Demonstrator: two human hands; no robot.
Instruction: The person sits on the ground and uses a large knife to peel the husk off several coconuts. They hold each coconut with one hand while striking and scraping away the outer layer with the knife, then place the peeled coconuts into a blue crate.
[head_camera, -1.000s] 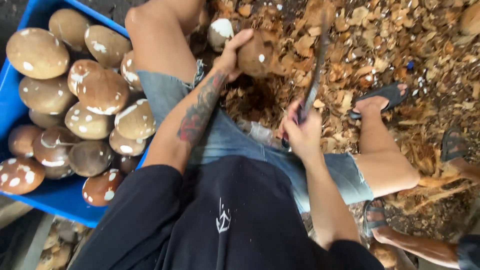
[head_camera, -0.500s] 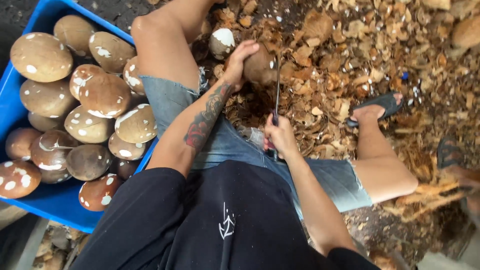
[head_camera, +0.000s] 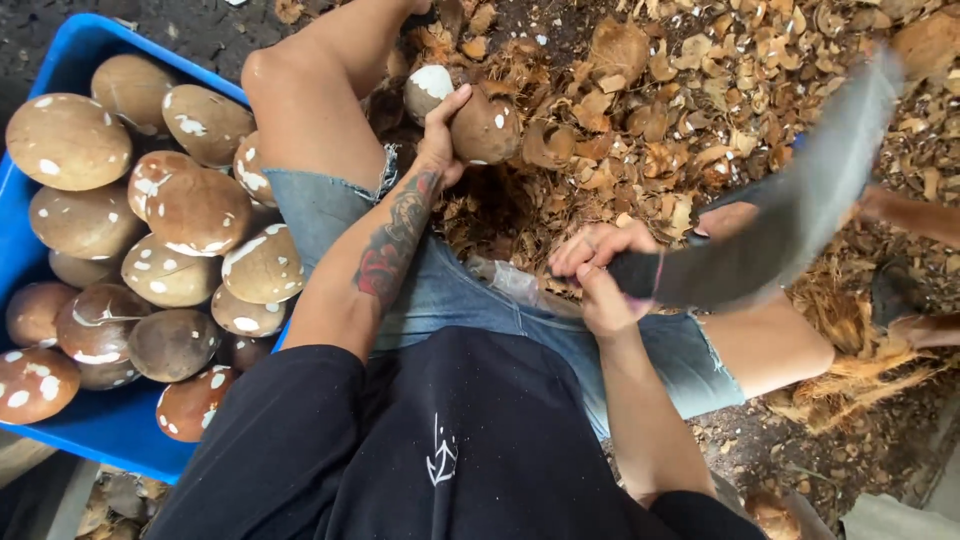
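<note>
My left hand (head_camera: 440, 135) grips a brown husked coconut (head_camera: 485, 128) out in front of my left knee, above a pile of husk chips. My right hand (head_camera: 598, 270) is closed around the handle of a big curved blade (head_camera: 790, 215), which is blurred and swung out to the right, well away from the coconut. A partly peeled coconut with a white patch (head_camera: 428, 88) lies just behind the held one.
A blue crate (head_camera: 80, 420) at my left holds several brown coconuts (head_camera: 190, 205) with white spots. Husk chips (head_camera: 690, 90) cover the ground ahead. My legs in denim shorts (head_camera: 470, 300) spread to both sides; a sandalled foot (head_camera: 900, 290) is at right.
The blade stood upright beside the coconut half a second ago; now it has swung out and down to the right. My left hand still holds the coconut in much the same place.
</note>
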